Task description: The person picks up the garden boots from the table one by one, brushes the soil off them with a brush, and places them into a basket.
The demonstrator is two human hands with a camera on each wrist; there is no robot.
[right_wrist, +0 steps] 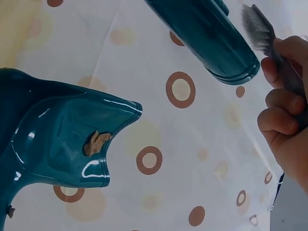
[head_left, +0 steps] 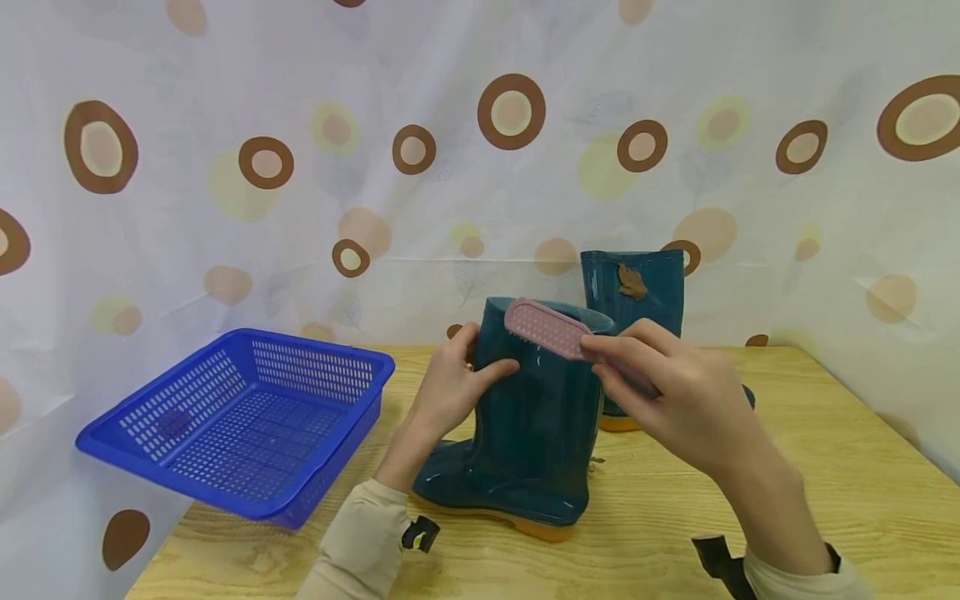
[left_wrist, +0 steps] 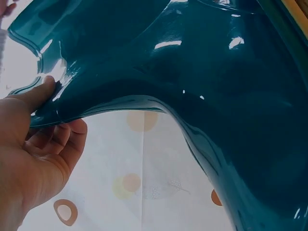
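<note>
A dark teal rubber boot [head_left: 534, 425] stands on the table with its toe to the left. My left hand [head_left: 456, 385] grips the rim side of its shaft, thumb on the near face and fingers behind, as the left wrist view also shows on the boot [left_wrist: 144, 62]. My right hand [head_left: 678, 396] holds a pink scrub brush [head_left: 551, 327] by its handle, close to the boot's top opening. Pale bristles of the brush [right_wrist: 257, 31] show in the right wrist view, where they appear apart from the boot's rim.
Behind stands a second teal boot [head_left: 667, 287] with a brown clump [head_left: 632, 282] on its shaft. A blue perforated plastic basket [head_left: 330, 467] sits at the left of the wooden table [head_left: 810, 467]. Small brown bits [head_left: 596, 461] lie beside the nearer boot. A patterned sheet [head_left: 450, 208] hangs behind.
</note>
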